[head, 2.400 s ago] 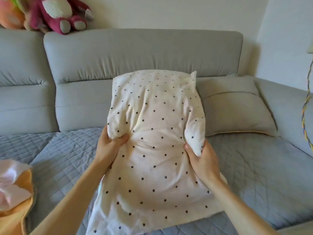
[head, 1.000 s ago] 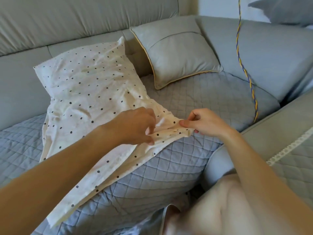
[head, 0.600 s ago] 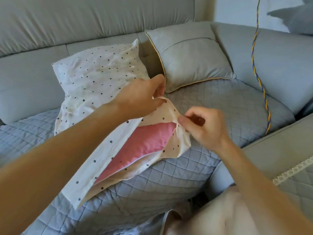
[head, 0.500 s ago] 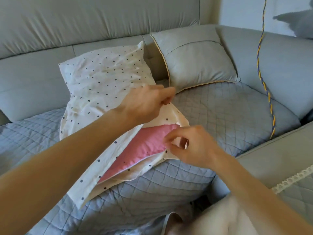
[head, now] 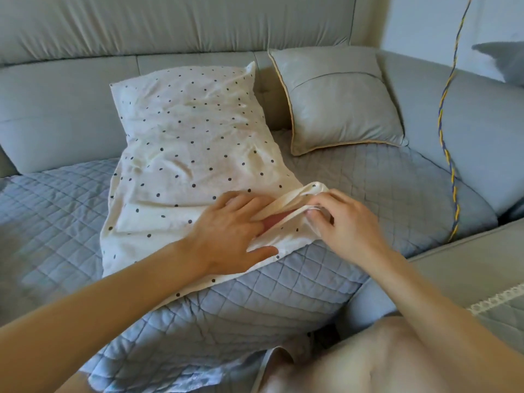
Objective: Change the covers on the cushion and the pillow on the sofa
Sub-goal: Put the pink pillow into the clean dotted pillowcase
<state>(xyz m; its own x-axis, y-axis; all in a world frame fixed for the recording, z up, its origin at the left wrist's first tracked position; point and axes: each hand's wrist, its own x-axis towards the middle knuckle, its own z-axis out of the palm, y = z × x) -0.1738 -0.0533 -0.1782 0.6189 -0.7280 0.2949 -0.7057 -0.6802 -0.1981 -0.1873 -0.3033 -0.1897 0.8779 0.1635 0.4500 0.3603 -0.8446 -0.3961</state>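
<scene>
Getting the inner out of a floppy envelope-style case like this is mostly about how you open the mouth, so here's my take.

The polka-dot pillowcase [head: 192,143] lies on the quilted seat cover [head: 382,188], its far end propped against the sofa backrest [head: 170,24], with the grey cushion [head: 340,100] just beside it on the right, untouched. The open end faces the person. The right hand [head: 340,219] pinches the rolled hem at the near corner and lifts it. The left hand [head: 229,231] lies flat on the fabric, fingers fairly straight, fingertips at the gap where a sliver of the pink inner pillow [head: 272,221] shows.

What I'd do from here:

1. Hold that right-hand pinch on the top layer only. Grab both layers and you just close the mouth again.
2. Slide the left hand all the way in and get a proper fistful of the pink inner, not a fingertip nip (thin cotton bunches up and fights you).
3. Pull the inner toward you while the right hand draws the case the other way, in 1 smooth motion.

To me the stripping has barely begun, and the cushion comes after. Watch that the hem doesn't snag on the inner's corner.
</scene>
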